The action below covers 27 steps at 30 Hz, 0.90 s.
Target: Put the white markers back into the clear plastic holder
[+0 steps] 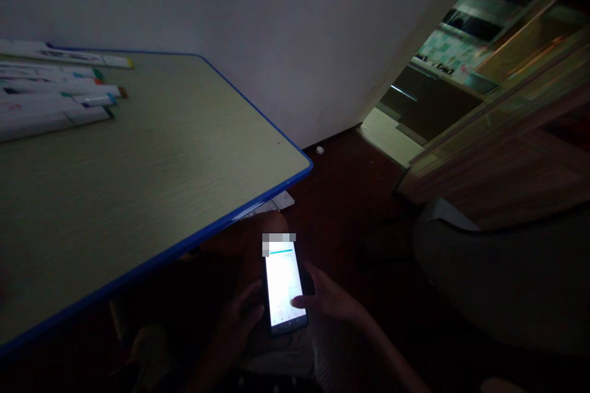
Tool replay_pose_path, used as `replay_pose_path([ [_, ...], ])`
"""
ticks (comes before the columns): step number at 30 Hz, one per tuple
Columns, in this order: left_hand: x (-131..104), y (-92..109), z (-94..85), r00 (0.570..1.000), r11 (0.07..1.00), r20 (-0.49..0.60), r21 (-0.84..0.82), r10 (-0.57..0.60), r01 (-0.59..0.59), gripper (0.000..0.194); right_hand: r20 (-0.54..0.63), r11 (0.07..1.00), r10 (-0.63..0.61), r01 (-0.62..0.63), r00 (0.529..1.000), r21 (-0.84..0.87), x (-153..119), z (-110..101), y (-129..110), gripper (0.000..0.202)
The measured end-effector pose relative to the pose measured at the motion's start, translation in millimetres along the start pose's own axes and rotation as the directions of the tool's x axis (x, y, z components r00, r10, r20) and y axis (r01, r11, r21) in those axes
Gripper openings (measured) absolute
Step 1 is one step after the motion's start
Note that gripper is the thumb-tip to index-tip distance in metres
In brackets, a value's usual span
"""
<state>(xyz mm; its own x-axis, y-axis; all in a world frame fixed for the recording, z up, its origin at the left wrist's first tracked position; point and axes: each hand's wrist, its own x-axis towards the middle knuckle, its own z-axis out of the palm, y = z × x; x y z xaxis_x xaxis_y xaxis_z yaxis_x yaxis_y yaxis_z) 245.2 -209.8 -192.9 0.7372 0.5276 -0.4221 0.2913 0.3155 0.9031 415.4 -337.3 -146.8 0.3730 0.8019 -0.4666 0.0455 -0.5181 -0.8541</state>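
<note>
A phone [284, 285] with a bright white screen is held upright over my lap, just below the table's blue edge. My right hand [322, 295] grips its right side, the thumb lying over the lower part of the screen. At the phone's left side is my left hand [242, 313], dim, its fingers curled by the lower left edge. How firmly the left fingers touch the phone is too dark to tell.
Several white markers [59, 83] with coloured ends lie on the blue-edged table [184, 147] at left. A small white object [319, 150] is on the dark floor. A dark chair [502, 282] stands at right, before a wooden cabinet [530, 166]. A kitchen shows behind.
</note>
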Motion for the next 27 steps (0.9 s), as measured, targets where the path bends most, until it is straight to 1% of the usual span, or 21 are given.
replay_pose_path([
  [4,-0.8,2.5,0.1,1.0,1.0,-0.021,0.017,-0.014,0.014,0.042,0.02,0.997,-0.024,0.023,1.0,0.072,1.0,1.6,2.9,0.064],
  [7,-0.7,2.7,0.5,0.999,0.999,-0.029,0.006,-0.031,0.031,0.043,0.027,0.995,-0.04,0.038,0.999,0.093,1.2,2.5,5.2,0.062],
  [9,-0.3,2.5,0.5,0.999,1.0,-0.027,-0.001,-0.031,0.031,0.043,0.005,0.995,-0.048,0.047,0.999,0.088,2.3,4.0,7.5,0.055],
  [10,-0.1,2.5,0.4,0.999,1.0,-0.021,-0.003,-0.027,0.027,0.043,-0.024,0.996,-0.057,0.058,0.998,0.07,3.4,5.1,8.8,0.051],
  [12,-0.1,3.1,0.2,1.0,1.0,-0.009,-0.006,-0.016,0.016,0.043,-0.121,0.994,-0.105,0.105,0.987,-0.007,6.3,7.8,11.5,0.048],
  [14,-0.5,4.0,0.1,1.0,1.0,-0.001,-0.007,-0.007,0.007,0.043,-0.206,0.976,-0.198,0.173,0.958,-0.134,9.4,10.6,12.7,0.048],
  [15,-0.8,4.5,0.0,1.0,1.0,0.002,-0.007,-0.006,0.006,0.043,-0.228,0.957,-0.249,0.202,0.941,-0.21,10.6,11.9,12.5,0.049],
  [17,-1.2,5.2,0.0,1.0,1.0,0.006,-0.002,-0.008,0.008,0.043,-0.218,0.907,-0.314,0.223,0.924,-0.358,11.6,13.6,10.4,0.048],
  [18,-1.3,5.5,-0.1,1.0,1.0,0.007,0.002,-0.011,0.011,0.043,-0.194,0.882,-0.317,0.214,0.928,-0.419,11.4,14.1,9.0,0.049],
  [20,-1.1,5.6,-0.1,1.0,1.0,-0.001,0.007,-0.014,0.014,0.044,-0.146,0.852,-0.282,0.178,0.948,-0.493,10.1,14.3,6.7,0.055],
  [23,-0.5,5.2,-0.1,1.0,1.0,-0.008,0.006,-0.012,0.012,0.044,-0.106,0.858,-0.244,0.164,0.964,-0.487,7.3,13.2,8.5,0.07],
  [27,-0.9,4.3,0.7,1.0,1.0,0.013,-0.008,-0.005,0.006,0.044,-0.168,0.92,-0.269,0.201,0.949,-0.338,2.4,11.3,19.8,0.081],
])
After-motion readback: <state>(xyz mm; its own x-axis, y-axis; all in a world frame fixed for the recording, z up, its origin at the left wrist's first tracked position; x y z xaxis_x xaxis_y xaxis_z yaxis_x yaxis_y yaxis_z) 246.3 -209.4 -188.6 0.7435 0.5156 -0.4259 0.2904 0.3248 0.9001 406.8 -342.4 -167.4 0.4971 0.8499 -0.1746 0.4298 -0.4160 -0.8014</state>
